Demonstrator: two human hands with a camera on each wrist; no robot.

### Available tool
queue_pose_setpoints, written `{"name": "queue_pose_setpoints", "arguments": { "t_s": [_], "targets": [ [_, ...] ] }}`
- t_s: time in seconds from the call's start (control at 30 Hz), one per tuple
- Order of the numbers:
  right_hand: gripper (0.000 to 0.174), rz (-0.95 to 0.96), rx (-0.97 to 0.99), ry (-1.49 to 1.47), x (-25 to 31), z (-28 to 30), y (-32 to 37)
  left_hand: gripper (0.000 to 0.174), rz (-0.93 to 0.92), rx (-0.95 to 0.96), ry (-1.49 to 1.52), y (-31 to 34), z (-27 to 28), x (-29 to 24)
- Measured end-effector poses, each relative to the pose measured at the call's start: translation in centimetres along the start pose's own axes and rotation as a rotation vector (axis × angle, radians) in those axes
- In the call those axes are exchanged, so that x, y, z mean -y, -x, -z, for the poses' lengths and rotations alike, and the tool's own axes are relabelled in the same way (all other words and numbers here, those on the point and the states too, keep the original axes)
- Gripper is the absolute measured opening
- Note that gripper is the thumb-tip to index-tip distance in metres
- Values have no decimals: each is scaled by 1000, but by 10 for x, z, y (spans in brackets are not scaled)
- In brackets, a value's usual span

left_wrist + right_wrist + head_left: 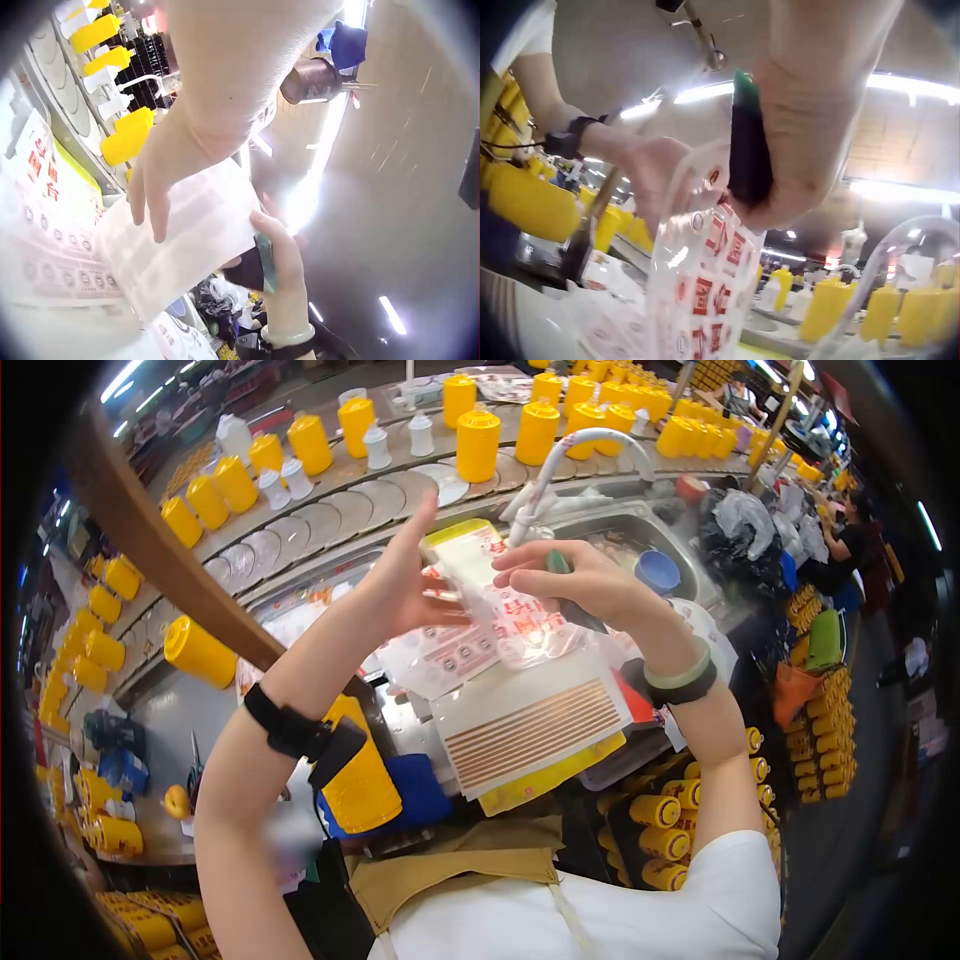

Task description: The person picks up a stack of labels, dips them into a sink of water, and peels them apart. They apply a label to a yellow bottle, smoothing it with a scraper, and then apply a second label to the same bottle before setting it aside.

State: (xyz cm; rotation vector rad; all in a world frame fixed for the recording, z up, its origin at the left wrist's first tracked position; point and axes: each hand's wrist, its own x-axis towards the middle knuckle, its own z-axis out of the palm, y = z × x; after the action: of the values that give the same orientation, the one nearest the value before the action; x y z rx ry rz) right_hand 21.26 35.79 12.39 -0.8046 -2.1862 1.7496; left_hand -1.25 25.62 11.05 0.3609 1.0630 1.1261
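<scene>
My right hand (600, 588) grips a small flat black-and-green tool (748, 150) against its palm. The thumb and fingertips of that hand pinch the edge of a clear film (705, 277) printed with red characters, which hangs raised and curved. My left hand (405, 580) is at the film's other side, its fingers straight and spread close to the sheet (187, 232). Below both hands lie printed sheets (445, 655) with rows of round marks. Nearer me is a white board (535, 730) with brown stripes, over a yellow sheet (550, 772).
A sink (690, 545) with a curved faucet (545, 475) and a blue bowl (657, 571) lies beyond the right hand. Yellow bottles (478, 445) line a conveyor of round plates (345, 512). One yellow bottle (360, 780) lies on blue cloth (420, 790) near my left forearm.
</scene>
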Motion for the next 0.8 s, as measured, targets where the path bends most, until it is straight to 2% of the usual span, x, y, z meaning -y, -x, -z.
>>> {"name": "queue_pose_setpoints", "arguments": {
  "t_s": [0.07, 0.1, 0.13, 0.17, 0.2, 0.27, 0.33, 0.4, 0.5, 0.53, 0.57, 0.6, 0.63, 0.67, 0.73, 0.8],
  "targets": [
    [37, -13, -135, 100, 5, 2, 8, 92, 12, -123, -238, -22, 26, 22],
    [37, -11, -145, 99, -7, 7, 8, 86, 58, -40, -287, -37, 49, 32],
    [37, 20, -169, 134, -30, 14, 5, 79, 53, -37, -331, -36, 53, 39],
    [37, 56, -190, 172, -52, 22, 1, 66, 65, -159, -365, -44, 57, 47],
    [40, 35, -165, 273, -71, 27, 1, 61, 36, -210, -405, -41, 54, 53],
    [44, 0, -223, 350, -84, 25, 10, 57, -4, -259, -442, -37, 48, 59],
    [49, -39, -277, 425, -97, 30, 12, 54, -89, -464, -709, -36, 45, 64],
    [50, -255, -443, 594, -123, 38, 7, 49, -137, -458, -711, -43, 52, 65],
    [49, -183, -463, 573, -185, 62, -9, 44, -238, -448, -713, -50, 60, 58],
    [43, -113, -554, 510, -197, 61, -13, 44, -277, -398, -662, -50, 59, 49],
    [43, -109, -549, 511, -205, 69, -14, 44, -312, -347, -610, -50, 58, 41],
    [48, -149, -504, 343, -201, 73, -16, 42, -333, -317, -487, -47, 55, 34],
    [52, -188, -458, 177, -197, 76, -18, 42, -334, -321, -484, -48, 57, 28],
    [52, -187, -454, 178, -194, 78, -20, 41, -332, -304, -422, -48, 59, 20],
    [36, -313, -401, 45, -161, 77, -16, 38, -315, -333, -297, -46, 59, 6],
    [32, -305, -365, 5, -140, 80, -23, 37, -344, -393, -269, -36, 58, -6]
  ]
}}
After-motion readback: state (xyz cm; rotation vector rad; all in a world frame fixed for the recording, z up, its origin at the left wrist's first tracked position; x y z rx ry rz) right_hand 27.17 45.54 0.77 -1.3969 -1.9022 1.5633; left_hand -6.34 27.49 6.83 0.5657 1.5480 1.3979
